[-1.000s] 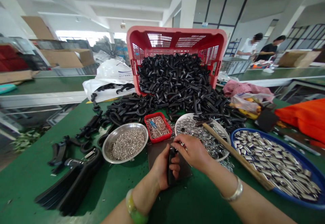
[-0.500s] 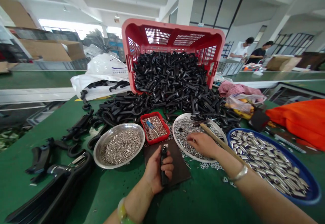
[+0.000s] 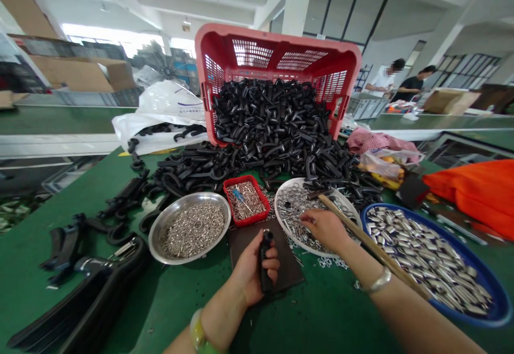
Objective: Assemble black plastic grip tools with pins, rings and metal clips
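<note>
The L hand (image 3: 255, 263) has its fingers curled tight round 1 black pc (image 3: 265, 265), held up over the dark mat (image 3: 288, 271). A shiny spot shows at the pc's top; can't tell what it is. The R hand (image 3: 327, 230) is over the white bowl (image 3: 280, 219), fingers bent, tips down by the small metal rings (image 3: 292, 213). Can't tell if they pinch 1.

This pc looks part way done, I think. Lots is left: a big heap of black pcs (image 3: 273, 118) sits in the red basket (image 3: 277, 38) and spills onto the green table (image 3: 172, 300). Some long black things (image 3: 106, 290) lie at the left; can't tell if they're done. The steel bowl (image 3: 156, 237), red box (image 3: 249, 221) & blue tray (image 3: 501, 308) hold lots of metal bits.

R hand has a tight spot: the hammer (image 3: 371, 245) leans out of the white bowl, its handle right by the R arm & reaching the blue tray's rim. A bump could spill bits, I think. L hand has more room: green top shows btwn its arm & the long black things. Ahead, the steel bowl & red box are near the mat.
</note>
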`<act>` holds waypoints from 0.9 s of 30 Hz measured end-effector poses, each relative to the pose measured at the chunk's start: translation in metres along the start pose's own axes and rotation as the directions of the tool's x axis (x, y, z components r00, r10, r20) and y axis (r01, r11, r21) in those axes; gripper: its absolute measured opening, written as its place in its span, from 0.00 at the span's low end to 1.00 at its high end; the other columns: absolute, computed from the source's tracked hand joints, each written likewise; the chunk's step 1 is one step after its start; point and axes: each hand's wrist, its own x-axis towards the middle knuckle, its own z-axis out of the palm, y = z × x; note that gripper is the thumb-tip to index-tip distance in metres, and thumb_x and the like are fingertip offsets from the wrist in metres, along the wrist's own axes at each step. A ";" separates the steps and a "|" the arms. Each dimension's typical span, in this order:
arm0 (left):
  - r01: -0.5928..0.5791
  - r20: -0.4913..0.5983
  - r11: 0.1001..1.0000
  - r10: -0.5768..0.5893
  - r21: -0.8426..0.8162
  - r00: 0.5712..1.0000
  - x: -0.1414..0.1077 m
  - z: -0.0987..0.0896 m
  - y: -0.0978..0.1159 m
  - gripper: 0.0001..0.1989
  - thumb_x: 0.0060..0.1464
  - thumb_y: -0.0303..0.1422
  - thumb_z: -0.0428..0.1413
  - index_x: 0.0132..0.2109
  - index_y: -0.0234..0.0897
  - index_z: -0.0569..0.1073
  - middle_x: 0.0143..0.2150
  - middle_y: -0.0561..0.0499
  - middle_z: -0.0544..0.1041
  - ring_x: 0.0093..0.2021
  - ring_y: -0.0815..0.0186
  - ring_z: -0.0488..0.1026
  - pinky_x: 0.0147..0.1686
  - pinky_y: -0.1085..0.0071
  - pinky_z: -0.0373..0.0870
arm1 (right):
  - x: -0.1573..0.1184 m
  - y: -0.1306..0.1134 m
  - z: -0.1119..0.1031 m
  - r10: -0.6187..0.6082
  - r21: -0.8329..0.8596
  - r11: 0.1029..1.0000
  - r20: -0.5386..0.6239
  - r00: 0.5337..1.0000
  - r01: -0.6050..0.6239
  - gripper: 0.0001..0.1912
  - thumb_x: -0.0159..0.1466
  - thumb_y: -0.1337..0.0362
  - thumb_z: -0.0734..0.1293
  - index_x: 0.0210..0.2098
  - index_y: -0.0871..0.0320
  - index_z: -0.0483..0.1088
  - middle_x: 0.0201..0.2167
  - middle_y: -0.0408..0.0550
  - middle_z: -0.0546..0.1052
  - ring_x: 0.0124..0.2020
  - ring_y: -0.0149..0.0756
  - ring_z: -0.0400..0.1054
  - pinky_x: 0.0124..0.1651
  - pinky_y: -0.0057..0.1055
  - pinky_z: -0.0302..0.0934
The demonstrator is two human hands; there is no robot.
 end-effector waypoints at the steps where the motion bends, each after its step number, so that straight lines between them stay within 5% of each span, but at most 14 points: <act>1: -0.001 -0.020 1.000 0.002 0.018 1.000 0.000 0.001 -0.001 0.16 0.51 0.44 0.50 0.32 0.34 0.63 0.20 0.60 0.57 0.14 0.81 0.53 0.13 0.85 0.49 | -0.001 -0.005 -0.003 -0.020 0.072 0.997 -0.031 0.999 0.022 0.07 0.56 0.67 0.63 0.32 0.56 0.73 0.32 0.46 0.77 0.35 0.35 0.70 0.41 0.30 0.61; 6: 0.007 -0.036 0.998 -0.004 0.061 0.999 0.000 0.002 -0.002 0.17 0.52 0.44 0.50 0.31 0.32 0.63 0.21 0.59 0.61 0.13 0.82 0.54 0.11 0.85 0.49 | -0.006 -0.044 -0.006 -0.119 0.430 0.887 -0.134 0.984 0.166 0.05 0.53 0.68 0.65 0.31 0.56 0.72 0.29 0.43 0.76 0.31 0.32 0.70 0.36 0.28 0.63; 9: 0.022 -0.009 0.999 -0.022 0.045 1.000 0.000 0.001 -0.002 0.18 0.53 0.44 0.49 0.31 0.30 0.64 0.21 0.58 0.61 0.13 0.82 0.55 0.10 0.86 0.50 | -0.009 -0.059 -0.003 -0.153 0.495 0.846 -0.132 0.979 0.199 0.14 0.52 0.70 0.65 0.39 0.56 0.69 0.30 0.43 0.75 0.32 0.31 0.70 0.37 0.28 0.64; 12: -0.005 0.009 1.000 0.005 0.026 1.000 0.001 0.000 -0.002 0.17 0.53 0.43 0.49 0.33 0.30 0.65 0.23 0.57 0.64 0.14 0.82 0.56 0.10 0.86 0.51 | -0.012 -0.068 -0.006 -0.210 0.477 0.850 -0.079 0.975 0.222 0.21 0.52 0.72 0.65 0.46 0.54 0.66 0.36 0.45 0.75 0.36 0.32 0.70 0.40 0.30 0.64; 19: -0.069 -0.023 0.996 0.070 0.052 0.997 0.000 0.000 -0.005 0.15 0.51 0.42 0.53 0.33 0.31 0.65 0.24 0.57 0.64 0.14 0.83 0.56 0.10 0.87 0.50 | -0.011 -0.074 -0.012 -0.345 0.307 0.887 -0.059 0.937 0.346 0.10 0.53 0.71 0.66 0.35 0.55 0.71 0.33 0.45 0.76 0.37 0.34 0.69 0.41 0.30 0.61; 27: -0.181 -0.098 0.976 0.193 0.119 0.976 -0.003 0.003 -0.007 0.09 0.53 0.37 0.52 0.35 0.34 0.65 0.24 0.58 0.64 0.12 0.84 0.52 0.10 0.87 0.49 | -0.017 -0.076 0.009 -0.206 0.346 0.905 -0.157 0.966 0.249 0.03 0.54 0.64 0.68 0.26 0.57 0.73 0.25 0.44 0.75 0.30 0.31 0.68 0.35 0.25 0.60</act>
